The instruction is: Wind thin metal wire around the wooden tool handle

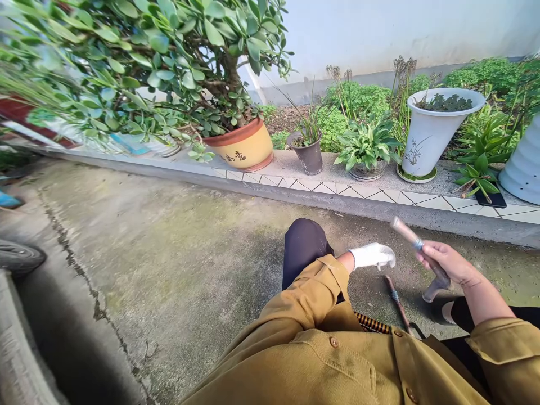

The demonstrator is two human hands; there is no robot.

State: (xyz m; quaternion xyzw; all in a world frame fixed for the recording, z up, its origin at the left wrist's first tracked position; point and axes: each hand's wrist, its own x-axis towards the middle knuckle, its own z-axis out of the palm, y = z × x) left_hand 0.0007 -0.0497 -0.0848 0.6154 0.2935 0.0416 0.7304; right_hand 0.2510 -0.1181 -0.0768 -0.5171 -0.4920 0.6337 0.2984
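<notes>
My left hand (pixel 373 256), in a white glove, hangs in front of my knee with its fingers loosely bent and nothing visible in them. The bare right hand (pixel 449 261) is closed around a short hand tool (pixel 405 232). Its pale wooden handle points up and left, with a bluish-grey band, and a dull metal head shows below the fingers; the exact kind cannot be made out. Between my hands, another tool (pixel 397 305) lies on the concrete, with a thin brown handle and a similar band; its far end is partly hidden by my jacket.
Along a tiled ledge (pixel 363 192) stand a yellow pot (pixel 242 147) with a large succulent, a small dark pot (pixel 309 157), a leafy plant (pixel 369 146) and a tall white planter (pixel 426 135). A phone-like black slab (pixel 491 198) lies there. A wheel (pixel 19 257) is at far left.
</notes>
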